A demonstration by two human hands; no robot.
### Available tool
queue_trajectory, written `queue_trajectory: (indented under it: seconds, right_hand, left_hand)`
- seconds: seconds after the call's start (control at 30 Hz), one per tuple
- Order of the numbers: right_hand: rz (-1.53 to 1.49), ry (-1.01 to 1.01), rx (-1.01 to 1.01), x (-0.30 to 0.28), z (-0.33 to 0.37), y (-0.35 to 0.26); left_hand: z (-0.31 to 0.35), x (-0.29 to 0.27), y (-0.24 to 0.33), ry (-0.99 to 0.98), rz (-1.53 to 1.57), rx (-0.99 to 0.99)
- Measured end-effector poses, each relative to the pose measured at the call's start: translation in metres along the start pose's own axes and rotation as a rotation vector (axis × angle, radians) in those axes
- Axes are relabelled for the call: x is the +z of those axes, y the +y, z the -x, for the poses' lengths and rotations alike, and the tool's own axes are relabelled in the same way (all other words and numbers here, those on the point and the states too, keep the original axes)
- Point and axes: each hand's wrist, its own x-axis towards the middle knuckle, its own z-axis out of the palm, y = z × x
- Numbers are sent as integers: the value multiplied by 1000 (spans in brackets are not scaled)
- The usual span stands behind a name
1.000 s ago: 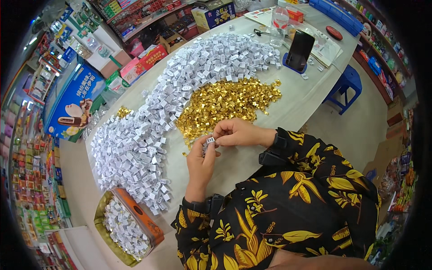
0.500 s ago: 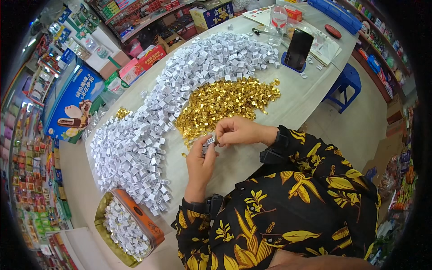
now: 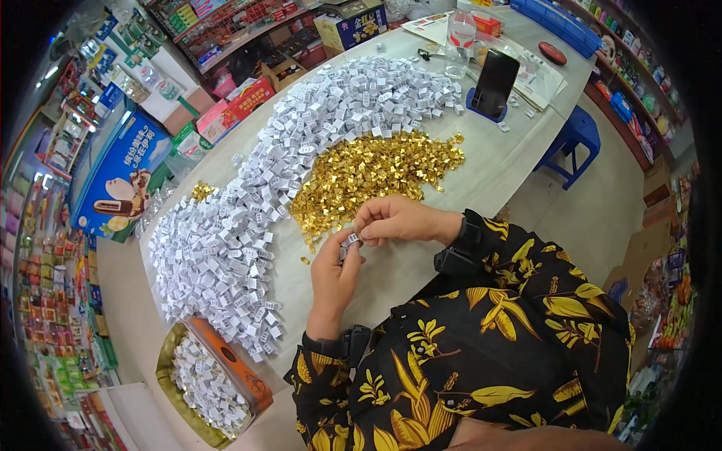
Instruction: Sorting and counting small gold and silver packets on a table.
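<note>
My left hand (image 3: 335,270) pinches a small white piece (image 3: 352,239) with dark slots on its face, between thumb and forefinger. Meeting it from the right, my right hand (image 3: 398,219) has its thumb and fingertips pressed together at the piece's edge; whatever lies between them is hidden. Just beyond both hands spreads a heap of shiny gold bits (image 3: 376,169). Around that, a long curved bank of similar white pieces (image 3: 218,255) runs over the pale table (image 3: 376,301).
An orange-sided box (image 3: 229,361) lined with olive cloth holds more white and gold pieces at the near left. A phone on a blue stand (image 3: 494,84), a clear bottle (image 3: 460,45) and papers occupy the far right. A blue stool (image 3: 571,143) stands beyond the table's right edge.
The white piece has turned slightly and sits closer against my right fingertips. Both hands stay almost in place; the whole view has shifted a little.
</note>
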Motion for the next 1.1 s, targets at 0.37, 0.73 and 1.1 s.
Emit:
queue_trajectory:
  seconds: [0.37,0.73,1.1]
  right_hand:
    - [287,81,38,1,3,-4]
    - [236,47,0,4,1,-4]
    - [442,156,-126,-18,-5,-16]
  left_hand:
    - [1,1,1,12,-47,14]
    - [0,1,-8,124,-261,167]
    - [-8,-9,11,269,327,-158]
